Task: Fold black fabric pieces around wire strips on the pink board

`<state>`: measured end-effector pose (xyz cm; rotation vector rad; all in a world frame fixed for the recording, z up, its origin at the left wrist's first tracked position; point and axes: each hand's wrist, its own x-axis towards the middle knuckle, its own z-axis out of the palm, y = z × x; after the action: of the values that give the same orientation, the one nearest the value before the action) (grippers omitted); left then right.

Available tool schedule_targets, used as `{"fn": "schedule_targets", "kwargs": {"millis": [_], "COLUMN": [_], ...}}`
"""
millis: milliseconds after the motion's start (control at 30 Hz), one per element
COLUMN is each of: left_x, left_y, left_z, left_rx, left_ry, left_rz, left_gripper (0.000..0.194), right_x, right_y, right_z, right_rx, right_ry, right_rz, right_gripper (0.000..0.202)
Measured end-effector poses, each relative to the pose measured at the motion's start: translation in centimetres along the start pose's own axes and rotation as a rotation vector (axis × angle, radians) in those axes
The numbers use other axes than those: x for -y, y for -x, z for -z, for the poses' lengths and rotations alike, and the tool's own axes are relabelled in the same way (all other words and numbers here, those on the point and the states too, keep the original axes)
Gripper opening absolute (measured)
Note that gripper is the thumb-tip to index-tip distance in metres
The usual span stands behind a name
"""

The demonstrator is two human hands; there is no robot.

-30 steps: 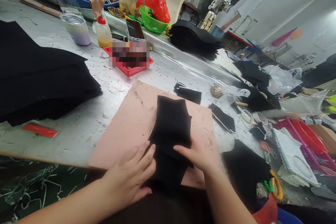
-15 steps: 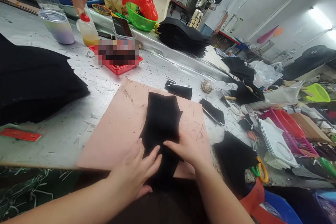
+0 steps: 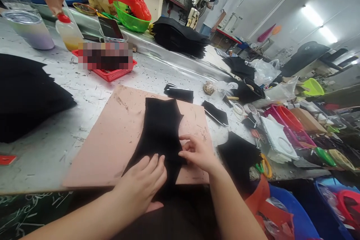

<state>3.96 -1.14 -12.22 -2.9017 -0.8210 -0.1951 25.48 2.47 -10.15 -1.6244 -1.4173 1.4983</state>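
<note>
A cut piece of black fabric lies on a pink board at the table's near edge, its lower part hanging toward me. My left hand rests on the fabric's lower left, fingers stretched out flat and the thumb held lower, apart from them. At the right edge of the same piece is my right hand, its thumb and forefinger pinching that edge and the other fingers curled. Small black strips with white edges lie just beyond the board, and another black cut piece is to its right.
A tall stack of black pieces stands at left. Behind the board is a red basket. Yellow-handled scissors, a spiral notebook and tape rolls lie at right. A person stands in the background.
The view has turned right. My right hand has gone from lying spread on the fabric to pinching its right edge; my left fingers have drawn closer together on the piece.
</note>
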Motion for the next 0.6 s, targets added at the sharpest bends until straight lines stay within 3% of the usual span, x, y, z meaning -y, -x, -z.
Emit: {"fn": "schedule_targets", "kwargs": {"millis": [267, 400, 600], "left_x": [-0.5, -1.0, -1.7], "left_y": [-0.6, -1.4, -2.3], "left_z": [-0.3, -0.5, -1.0], "left_rx": [-0.012, -0.037, 0.033], "left_ry": [0.007, -0.003, 0.018], "left_rz": [0.017, -0.046, -0.081], "left_gripper": [0.064, 0.063, 0.067], "right_x": [-0.5, -0.6, -0.5], "right_y": [-0.1, -0.1, 0.2], "right_z": [0.0, -0.2, -0.4], "right_rx": [-0.034, -0.061, -0.087], "right_ry": [0.064, 0.116, 0.161], "right_rz": [0.039, 0.055, 0.056], "right_gripper": [0.038, 0.036, 0.033]}}
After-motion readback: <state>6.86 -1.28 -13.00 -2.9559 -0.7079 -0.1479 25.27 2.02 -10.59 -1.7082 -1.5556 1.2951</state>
